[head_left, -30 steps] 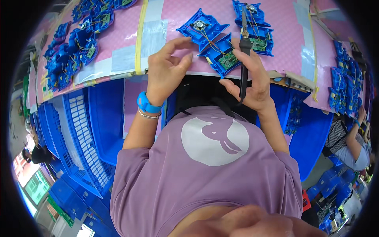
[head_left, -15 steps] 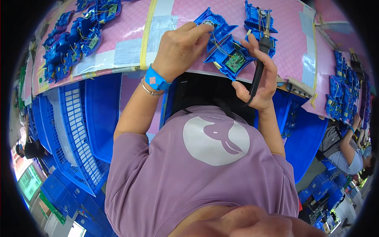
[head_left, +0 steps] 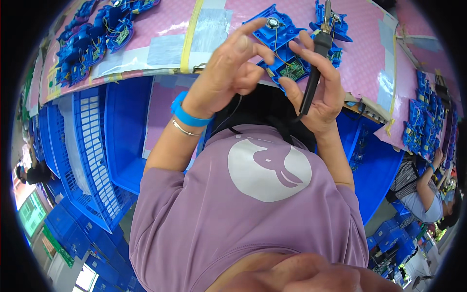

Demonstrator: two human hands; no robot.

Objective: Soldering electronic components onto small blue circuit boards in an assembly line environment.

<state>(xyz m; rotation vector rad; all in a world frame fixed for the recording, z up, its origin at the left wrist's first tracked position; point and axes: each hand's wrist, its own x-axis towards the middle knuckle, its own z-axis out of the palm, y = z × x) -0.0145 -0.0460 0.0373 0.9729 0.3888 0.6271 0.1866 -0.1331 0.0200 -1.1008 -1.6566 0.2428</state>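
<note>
- At a pink-covered surface (head_left: pixel 170 19), a blue plastic housing (head_left: pixel 279 41) with a small green circuit board (head_left: pixel 293 72) lies by the edge: probably light, stiff and fragile at its wires; best gripped by its rim.
- Right hand (head_left: pixel 318 87) is clamped on a black soldering iron (head_left: pixel 315 63), tip up.
- Left hand (head_left: pixel 228 73) hovers, fingers spread, holding nothing.
</note>
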